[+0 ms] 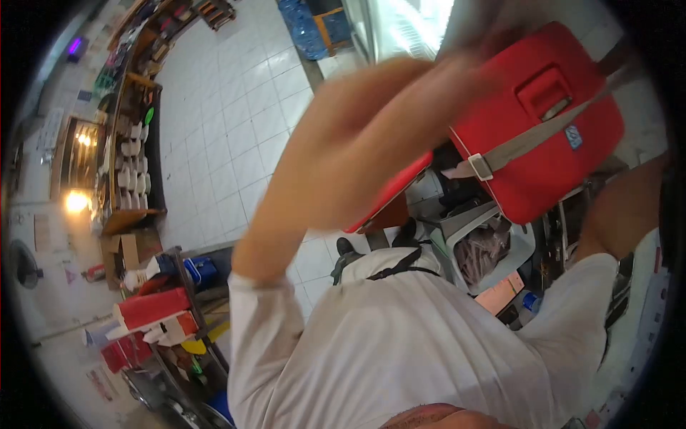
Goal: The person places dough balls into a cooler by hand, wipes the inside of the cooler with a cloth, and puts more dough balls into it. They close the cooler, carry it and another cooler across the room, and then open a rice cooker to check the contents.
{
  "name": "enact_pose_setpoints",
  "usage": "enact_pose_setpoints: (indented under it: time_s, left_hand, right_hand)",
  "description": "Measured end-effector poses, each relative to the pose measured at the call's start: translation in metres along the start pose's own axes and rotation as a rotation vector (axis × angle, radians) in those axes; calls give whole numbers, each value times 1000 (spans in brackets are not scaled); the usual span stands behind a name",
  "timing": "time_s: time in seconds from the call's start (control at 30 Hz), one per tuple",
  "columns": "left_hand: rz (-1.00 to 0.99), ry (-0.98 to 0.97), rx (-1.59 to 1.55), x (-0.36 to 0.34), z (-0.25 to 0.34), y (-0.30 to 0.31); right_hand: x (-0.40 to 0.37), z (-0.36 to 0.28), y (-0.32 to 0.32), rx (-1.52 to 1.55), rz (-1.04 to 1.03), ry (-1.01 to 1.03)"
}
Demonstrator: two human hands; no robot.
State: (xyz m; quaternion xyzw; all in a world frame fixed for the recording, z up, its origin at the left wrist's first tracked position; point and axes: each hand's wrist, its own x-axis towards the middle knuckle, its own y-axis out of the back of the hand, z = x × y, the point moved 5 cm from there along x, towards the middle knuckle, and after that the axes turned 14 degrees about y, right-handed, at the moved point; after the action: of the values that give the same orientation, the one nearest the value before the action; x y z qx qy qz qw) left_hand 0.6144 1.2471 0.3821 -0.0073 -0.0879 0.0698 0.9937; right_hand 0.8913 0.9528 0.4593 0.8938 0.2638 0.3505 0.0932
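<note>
My left hand [357, 143] is raised in front of the camera, large and smeared by motion. Its fingers reach toward the upper left side of a red case [536, 157]; whether they touch it or hold anything is unclear. A grey strap [525, 145] with a metal buckle [480, 166] crosses the case, which has a red handle [544, 93] and a small blue label [573, 137]. My right forearm rises beside the case at the far right, its hand lost in the dark rim of the view. Another red edge [391, 193] shows partly behind my left hand.
Below the case is a white bin [524, 247] with crumpled material inside. Shelves [189, 286] with red and blue items stand at the lower left. A long counter [123, 207] runs along the left wall. Blue wrapped goods [304, 28] lie at the top, beside tiled floor [214, 136].
</note>
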Motion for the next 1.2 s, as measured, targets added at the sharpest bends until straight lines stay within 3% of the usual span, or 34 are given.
enact_pose_setpoints:
  time_s: [0.07, 0.17, 0.47, 0.6, 0.67, 0.73, 0.77, 0.8, 0.83, 0.87, 0.93, 0.97, 1.03, 1.1, 1.2]
  left_hand:
    - [-185, 2, -19, 21, 36, -11]
    - [-280, 30, 0, 9, 70, -1]
    - [-75, 125, 122, -108, 121, 114]
    - [69, 252, 157, -163, 114, 167]
    - [135, 322, 163, -188, 104, 188]
    - [225, 434, 140, -225, 83, 206]
    - [265, 499, 120, -242, 70, 214]
    - [309, 560, 91, -256, 55, 220]
    - [359, 624, 53, -273, 39, 224]
    - [403, 683, 28, -288, 24, 229]
    - [805, 762, 138, -324, -5, 245]
    - [827, 765, 65, -345, -21, 256]
    - [906, 792, 31, -383, -44, 280]
    - [1039, 882, 85, -399, -63, 288]
    - [1183, 1049, 122, -415, -102, 297]
  right_hand:
    - [-3, -42, -41, -77, -146, 28]
    - [-16, -97, -105, -168, -356, 76]
    - [-46, -221, -321, -94, -927, 265]
    - [-41, -223, -379, 19, -1042, 326]
    - [-33, -185, -411, 50, -1055, 309]
    - [-33, -105, -450, 6, -1071, 243]
    - [-38, -52, -468, -63, -1072, 186]
    - [-56, 25, -489, -178, -1057, 263]
    - [-78, 62, -492, -425, -1140, 196]
    - [-105, 134, -502, -296, -1124, 184]
    - [-141, 191, -493, -454, -1222, 37]
    - [-160, 234, -483, -554, -1136, -40]
    - [-191, 317, -455, -453, -835, -7]
    - [-186, 302, -441, -586, -751, -219]
    - [-167, 308, -462, -422, -669, 56]
